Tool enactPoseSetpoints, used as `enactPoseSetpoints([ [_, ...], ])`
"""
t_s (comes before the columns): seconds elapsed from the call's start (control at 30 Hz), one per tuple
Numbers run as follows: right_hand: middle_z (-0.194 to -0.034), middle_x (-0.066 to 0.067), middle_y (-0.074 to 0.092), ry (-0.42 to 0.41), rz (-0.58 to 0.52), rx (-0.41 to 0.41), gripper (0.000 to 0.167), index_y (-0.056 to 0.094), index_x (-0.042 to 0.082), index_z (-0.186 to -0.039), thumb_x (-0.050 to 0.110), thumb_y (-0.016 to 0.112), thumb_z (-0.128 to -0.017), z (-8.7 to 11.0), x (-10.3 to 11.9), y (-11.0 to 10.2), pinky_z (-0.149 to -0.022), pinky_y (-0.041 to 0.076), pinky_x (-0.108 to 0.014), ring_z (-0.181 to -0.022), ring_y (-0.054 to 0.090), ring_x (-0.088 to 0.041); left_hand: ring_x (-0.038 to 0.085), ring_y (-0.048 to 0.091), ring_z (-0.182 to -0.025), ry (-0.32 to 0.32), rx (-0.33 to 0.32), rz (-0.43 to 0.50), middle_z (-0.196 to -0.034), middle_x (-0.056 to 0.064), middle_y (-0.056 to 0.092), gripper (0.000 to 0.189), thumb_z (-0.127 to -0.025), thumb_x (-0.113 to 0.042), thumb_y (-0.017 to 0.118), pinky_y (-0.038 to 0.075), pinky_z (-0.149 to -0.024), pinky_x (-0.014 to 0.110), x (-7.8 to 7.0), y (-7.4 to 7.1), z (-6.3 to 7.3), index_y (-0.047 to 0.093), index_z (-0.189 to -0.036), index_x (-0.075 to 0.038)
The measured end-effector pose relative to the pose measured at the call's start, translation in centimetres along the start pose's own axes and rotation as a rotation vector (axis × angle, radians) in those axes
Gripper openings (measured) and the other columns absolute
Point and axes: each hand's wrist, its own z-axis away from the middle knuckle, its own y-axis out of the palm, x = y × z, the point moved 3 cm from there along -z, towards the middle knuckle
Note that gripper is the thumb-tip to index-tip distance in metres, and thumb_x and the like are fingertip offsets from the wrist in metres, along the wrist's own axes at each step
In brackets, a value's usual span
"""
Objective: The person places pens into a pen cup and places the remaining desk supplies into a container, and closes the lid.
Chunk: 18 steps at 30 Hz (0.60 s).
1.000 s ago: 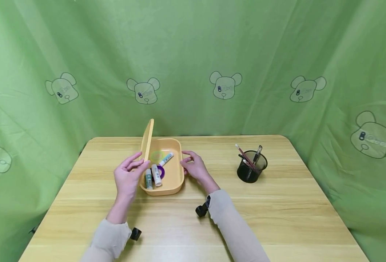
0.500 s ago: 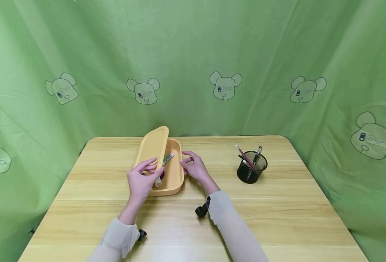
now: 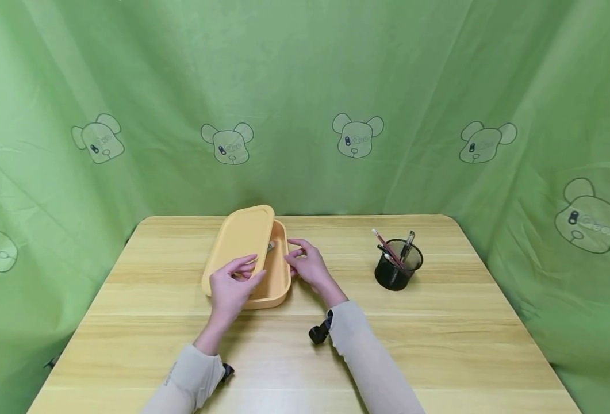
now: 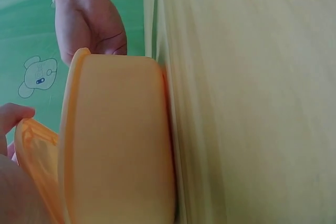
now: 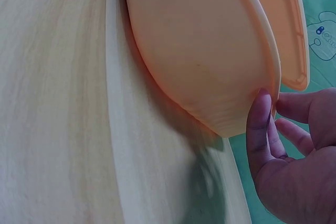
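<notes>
An orange-yellow plastic box (image 3: pixel 279 287) sits on the table, with its matching lid (image 3: pixel 240 238) slanted over it, left edge low and right edge raised. My left hand (image 3: pixel 232 287) pinches the raised right edge of the lid near its front. On the box's right side, my right hand (image 3: pixel 310 267) holds the rim; in the right wrist view the fingertips (image 5: pixel 260 106) lie against the outer wall and rim. Through the gap under the lid, one end of a glue stick (image 3: pixel 271 246) shows. Whatever else lies inside is hidden by the lid and left hand.
A black mesh pen cup (image 3: pixel 395 273) with pencils and a pen stands to the right on the wooden table (image 3: pixel 439 345). Behind the table's far edge hangs a green curtain (image 3: pixel 294 69) printed with mouse heads. Both wrists carry small black cameras.
My left hand has moved right, tipping the lid from nearly upright down over the box. The purple ring and other glue sticks have gone out of sight beneath it. My right hand stays put.
</notes>
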Motion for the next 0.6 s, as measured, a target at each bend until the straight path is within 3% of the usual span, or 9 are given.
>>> enactPoseSetpoints([
  [0.13,-0.109,-0.017,0.064,0.002,0.003,0.005,0.054,0.053,0.007,-0.149,-0.001,0.067,-0.097,-0.1,0.0,0.0,-0.062,0.061,-0.029,-0.070,0.067,-0.021,0.023,0.071,-0.074,0.010,0.029,-0.052,-0.091,0.013,0.080,0.037,-0.073,-0.006,0.094,0.057,-0.065,0.016,0.1,0.2,0.0,0.082,-0.108,-0.008],
  [0.37,-0.115,-0.023,0.063,0.014,0.012,0.012,0.057,0.048,0.005,-0.153,0.000,0.066,-0.099,-0.3,-0.1,0.0,-0.072,0.063,-0.046,-0.070,0.065,-0.020,0.016,0.069,-0.069,0.052,0.094,-0.215,-0.085,0.007,0.080,0.037,-0.072,-0.004,0.093,0.057,-0.063,0.018,0.7,0.8,0.1,0.082,-0.106,-0.010],
  [0.6,-0.109,-0.018,0.064,0.007,0.007,0.004,0.054,0.052,0.007,-0.150,0.000,0.067,-0.098,-0.1,0.0,0.0,-0.063,0.060,-0.032,-0.068,0.064,-0.019,0.015,0.067,-0.066,0.142,0.137,-0.321,-0.082,0.006,0.079,0.035,-0.071,-0.004,0.093,0.057,-0.061,0.021,0.7,1.1,0.3,0.082,-0.104,-0.007],
])
